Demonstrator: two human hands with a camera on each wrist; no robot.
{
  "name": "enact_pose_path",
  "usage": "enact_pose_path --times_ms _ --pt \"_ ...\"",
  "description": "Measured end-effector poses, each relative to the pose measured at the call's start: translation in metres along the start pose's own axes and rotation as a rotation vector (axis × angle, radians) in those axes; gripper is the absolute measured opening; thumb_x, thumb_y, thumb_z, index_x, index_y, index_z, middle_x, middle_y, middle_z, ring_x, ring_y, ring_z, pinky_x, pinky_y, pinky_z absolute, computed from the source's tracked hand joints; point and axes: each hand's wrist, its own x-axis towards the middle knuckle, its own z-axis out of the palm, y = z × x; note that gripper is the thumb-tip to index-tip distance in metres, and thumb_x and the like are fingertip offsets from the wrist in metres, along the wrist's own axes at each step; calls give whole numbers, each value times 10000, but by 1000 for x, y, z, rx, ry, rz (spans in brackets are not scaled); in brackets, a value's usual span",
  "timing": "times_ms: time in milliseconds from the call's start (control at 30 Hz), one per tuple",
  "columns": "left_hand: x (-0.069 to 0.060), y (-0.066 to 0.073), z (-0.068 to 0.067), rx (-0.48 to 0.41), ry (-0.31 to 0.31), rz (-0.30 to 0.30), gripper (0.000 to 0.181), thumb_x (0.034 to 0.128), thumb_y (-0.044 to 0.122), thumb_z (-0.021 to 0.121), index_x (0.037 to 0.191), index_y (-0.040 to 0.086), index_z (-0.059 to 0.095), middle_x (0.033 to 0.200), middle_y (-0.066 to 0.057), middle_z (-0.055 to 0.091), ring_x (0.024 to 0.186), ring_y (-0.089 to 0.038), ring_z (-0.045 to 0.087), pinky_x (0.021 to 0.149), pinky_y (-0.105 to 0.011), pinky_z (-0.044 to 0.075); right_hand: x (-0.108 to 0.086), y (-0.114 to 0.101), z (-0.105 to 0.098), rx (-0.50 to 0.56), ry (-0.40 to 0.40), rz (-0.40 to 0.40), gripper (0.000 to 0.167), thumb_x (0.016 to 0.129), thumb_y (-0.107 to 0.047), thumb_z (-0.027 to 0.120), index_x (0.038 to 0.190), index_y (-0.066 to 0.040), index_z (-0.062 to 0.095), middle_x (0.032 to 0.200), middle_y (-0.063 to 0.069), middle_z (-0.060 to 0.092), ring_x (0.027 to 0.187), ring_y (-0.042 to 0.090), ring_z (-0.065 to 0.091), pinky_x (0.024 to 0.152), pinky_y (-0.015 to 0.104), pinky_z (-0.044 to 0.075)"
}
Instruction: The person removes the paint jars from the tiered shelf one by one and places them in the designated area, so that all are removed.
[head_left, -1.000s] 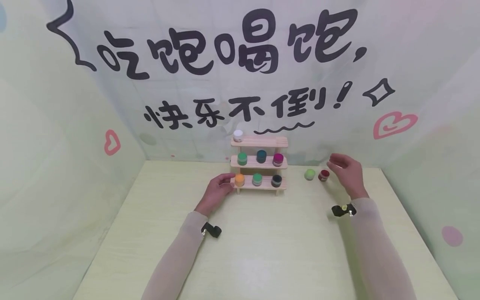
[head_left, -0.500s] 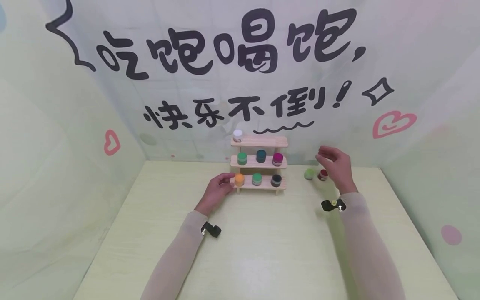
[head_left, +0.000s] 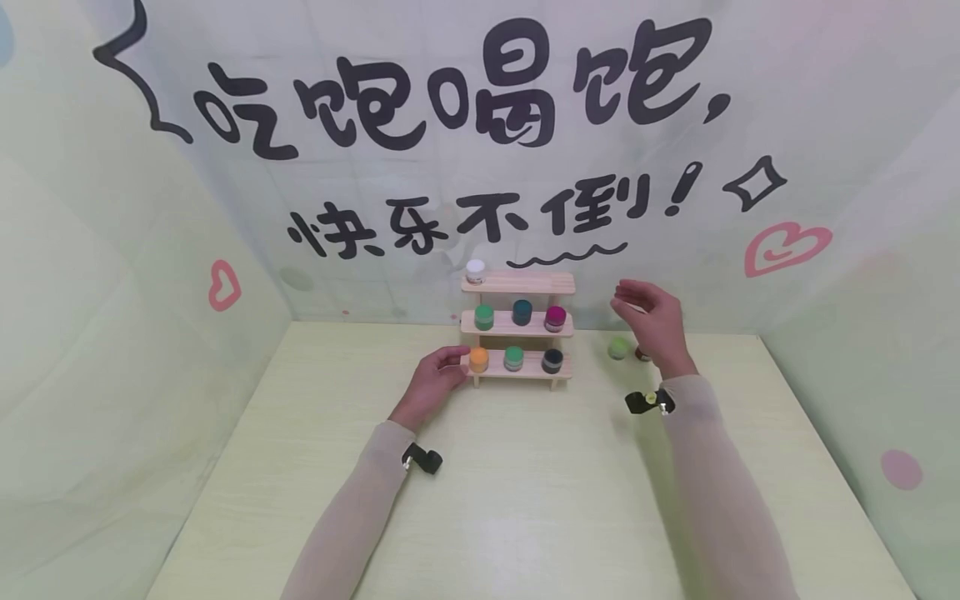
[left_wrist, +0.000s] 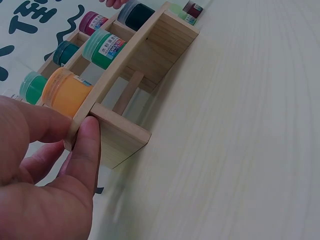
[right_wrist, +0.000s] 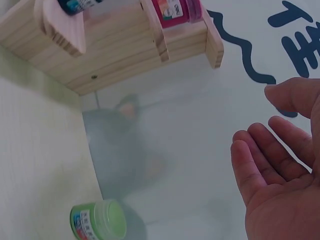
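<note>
A three-tier wooden display rack (head_left: 517,284) stands against the back wall with small paint jars on its steps. My left hand (head_left: 431,383) pinches the left end of the bottom step between thumb and fingers, close to an orange jar (left_wrist: 67,92). My right hand (head_left: 654,329) hovers right of the rack; the right wrist view shows its fingers loosely bent with nothing between them. Below it on the table are a light green jar (head_left: 618,348) and a dark red jar (head_left: 642,354), the latter partly hidden by the hand.
On the top step sits a white jar (head_left: 476,271). The middle step bears green, teal and magenta (head_left: 555,318) jars; the bottom one also has green (head_left: 513,358) and black (head_left: 552,361) jars. Printed cloth walls (head_left: 390,287) enclose the pale table (head_left: 510,500) on three sides.
My right hand has moved left and slightly up, over the two loose jars, and now partly covers the dark red one. My left hand and the rack have stayed put.
</note>
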Motion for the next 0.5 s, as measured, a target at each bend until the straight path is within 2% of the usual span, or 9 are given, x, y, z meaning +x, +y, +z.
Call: enact_pose_path --times_ms 233,367,500 --pt "1 1 0 2 7 6 452 939 45 689 1383 124 668 1281 -124 647 1130 -209 651 950 -261 612 6 -13 18 43 5 -44 481 983 -204 755 1413 -24 637 1396 212 674 1119 25 667 988 143 565" --pt "1 1 0 -28 1 2 451 941 18 683 1384 106 664 1278 -130 641 1138 -209 660 955 -265 617 8 -21 29 53 -10 -90 476 980 -172 754 1407 0 635 1389 235 671 1121 40 673 1017 182 572" --pt "1 1 0 -39 -3 -5 457 941 2 676 1388 101 659 1279 -135 636 1141 -214 662 956 -266 619 10 -29 39 64 -34 -126 463 976 -143 752 1396 16 641 1378 244 675 1160 132 690 1025 191 572"
